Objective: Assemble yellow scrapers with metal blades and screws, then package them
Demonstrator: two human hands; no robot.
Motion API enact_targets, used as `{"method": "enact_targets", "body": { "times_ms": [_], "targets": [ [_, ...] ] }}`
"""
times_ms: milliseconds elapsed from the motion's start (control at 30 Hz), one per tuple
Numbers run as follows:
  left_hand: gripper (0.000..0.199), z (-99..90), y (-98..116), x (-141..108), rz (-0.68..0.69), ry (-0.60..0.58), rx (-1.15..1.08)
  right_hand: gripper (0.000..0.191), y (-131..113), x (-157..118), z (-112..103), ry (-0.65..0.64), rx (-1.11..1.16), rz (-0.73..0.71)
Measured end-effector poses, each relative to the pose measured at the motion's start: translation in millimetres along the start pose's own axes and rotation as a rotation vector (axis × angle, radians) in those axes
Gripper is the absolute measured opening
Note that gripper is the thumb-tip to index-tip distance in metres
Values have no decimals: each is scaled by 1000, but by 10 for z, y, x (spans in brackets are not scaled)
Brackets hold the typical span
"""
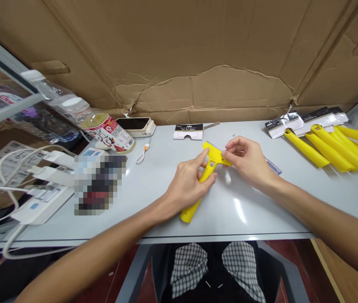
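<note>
A yellow scraper [216, 155] with a wide flat head lies at a slant over the middle of the table, its head pointing away from me. My left hand [185, 185] is closed around its handle, with the index finger stretched along toward the head. At the right end of the head, my right hand [245, 160] is closed in a pinch on the scraper's corner. A thin edge shows along the far side of the head. Part of a small clear-purple item [273, 166] shows behind my right wrist.
Several yellow scrapers [336, 147] with packaging lie at the right. A black-and-white card [188, 131] and a thin metal strip [212, 125] lie at the back. Leftward are a phone box [137, 127], bottle [109, 132], cable loop [142, 154] and power strip [44, 204]. Cardboard [204, 54] stands behind.
</note>
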State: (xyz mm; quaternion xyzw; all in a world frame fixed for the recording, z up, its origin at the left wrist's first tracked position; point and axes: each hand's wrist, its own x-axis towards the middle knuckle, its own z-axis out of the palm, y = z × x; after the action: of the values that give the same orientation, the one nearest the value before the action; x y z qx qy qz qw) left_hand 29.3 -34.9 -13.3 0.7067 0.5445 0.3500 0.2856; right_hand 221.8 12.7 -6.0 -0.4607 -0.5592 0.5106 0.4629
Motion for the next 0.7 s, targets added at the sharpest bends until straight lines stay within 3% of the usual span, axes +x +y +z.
{"method": "enact_targets", "body": {
  "times_ms": [200,467,600,700],
  "targets": [
    [68,-36,-22,18,42,-58,81,21,1,-7,-2,-11,6,-2],
    [69,-45,-121,28,-11,-168,-46,24,83,-20,56,-5,28,39],
    [77,-45,-64,42,-139,-179,-203,37,64,-50,104,-31,130,57],
    [62,-88,-21,75,-277,-260,-469,41,0,-58,101,-56,243,120]
  ]
}}
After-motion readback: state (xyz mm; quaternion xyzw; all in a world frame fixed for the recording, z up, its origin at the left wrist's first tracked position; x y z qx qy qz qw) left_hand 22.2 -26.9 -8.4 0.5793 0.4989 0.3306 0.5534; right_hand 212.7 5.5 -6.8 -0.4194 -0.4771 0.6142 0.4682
